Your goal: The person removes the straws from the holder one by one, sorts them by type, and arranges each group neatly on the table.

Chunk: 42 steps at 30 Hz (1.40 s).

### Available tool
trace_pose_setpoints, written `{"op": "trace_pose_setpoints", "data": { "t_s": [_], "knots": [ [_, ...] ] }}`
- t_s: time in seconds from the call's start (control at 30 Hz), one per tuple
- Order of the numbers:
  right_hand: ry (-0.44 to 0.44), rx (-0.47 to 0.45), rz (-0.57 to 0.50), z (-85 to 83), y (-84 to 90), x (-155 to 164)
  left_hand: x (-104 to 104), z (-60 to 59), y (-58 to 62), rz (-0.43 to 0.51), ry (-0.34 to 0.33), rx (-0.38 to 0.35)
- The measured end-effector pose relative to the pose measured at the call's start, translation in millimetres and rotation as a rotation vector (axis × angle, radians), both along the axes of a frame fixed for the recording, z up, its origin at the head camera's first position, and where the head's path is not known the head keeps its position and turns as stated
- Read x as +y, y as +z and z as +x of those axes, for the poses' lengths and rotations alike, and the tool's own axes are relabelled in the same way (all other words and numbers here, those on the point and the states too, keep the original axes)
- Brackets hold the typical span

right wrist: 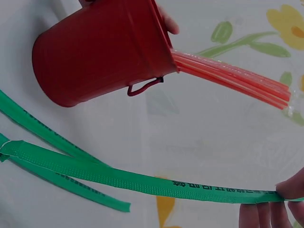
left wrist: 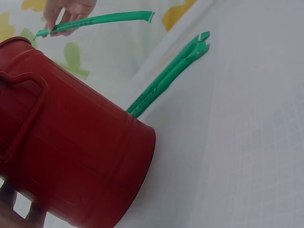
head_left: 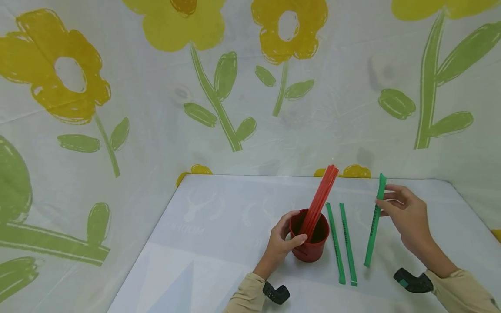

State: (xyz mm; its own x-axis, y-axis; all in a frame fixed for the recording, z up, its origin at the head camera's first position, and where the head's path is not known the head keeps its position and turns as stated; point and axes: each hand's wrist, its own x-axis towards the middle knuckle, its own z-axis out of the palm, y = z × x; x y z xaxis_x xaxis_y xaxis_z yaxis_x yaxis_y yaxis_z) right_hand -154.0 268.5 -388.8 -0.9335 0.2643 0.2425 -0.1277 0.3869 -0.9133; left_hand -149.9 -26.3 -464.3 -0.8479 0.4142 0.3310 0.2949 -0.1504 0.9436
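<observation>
My left hand (head_left: pixel 278 238) grips a small red metal bucket (head_left: pixel 308 252), with the thumb at its near rim. Red straws (head_left: pixel 318 202) lean out of the bucket toward the back right; in the right wrist view a clear wrapper shows at their tip. Between thumb and fingers, my right hand (head_left: pixel 409 217) pinches a green-wrapped straw (head_left: pixel 374 230) near its upper end, with dark printing along the wrapper. Two more green-wrapped straws, a left one (head_left: pixel 335 245) and a right one (head_left: pixel 349 245), lie side by side just right of the bucket. The left wrist view shows the bucket's handle (left wrist: pixel 35 114).
A white table (head_left: pixel 195 243) carries everything. Behind it and to the left hang white sheets printed with yellow flowers (head_left: pixel 289 26) and green leaves. Dark wrist devices sit at the left cuff (head_left: pixel 275 293) and the right cuff (head_left: pixel 415 281).
</observation>
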Motion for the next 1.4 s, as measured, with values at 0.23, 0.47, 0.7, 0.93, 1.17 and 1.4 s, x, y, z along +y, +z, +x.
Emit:
{"op": "trace_pose_setpoints", "data": {
  "t_s": [0.23, 0.47, 0.7, 0.93, 1.17, 1.4],
  "knots": [
    [-0.01, -0.057, 0.029, -3.5, -8.1, 1.8, -0.5, -1.5, -1.0, -0.011, -0.002, -0.003],
    [-0.003, -0.097, 0.078, -6.5, -15.5, 0.5, -1.8, -1.8, -0.1, -0.012, -0.008, -0.006],
    [0.024, -0.165, 0.095, -9.5, -28.3, -1.0, -0.6, -7.6, -13.5, 0.001, 0.009, 0.003],
    [0.028, -0.196, 0.096, -12.4, -37.8, -4.2, -2.2, -2.0, 0.7, 0.0, -0.016, -0.001],
    [0.057, -0.225, 0.102, -17.0, -48.4, -4.0, -2.8, -0.2, -0.2, -0.003, -0.001, -0.008],
    [0.031, -0.271, 0.072, -21.8, -57.5, -2.5, -0.9, -0.7, -0.6, 0.002, -0.006, 0.013]
  ]
}}
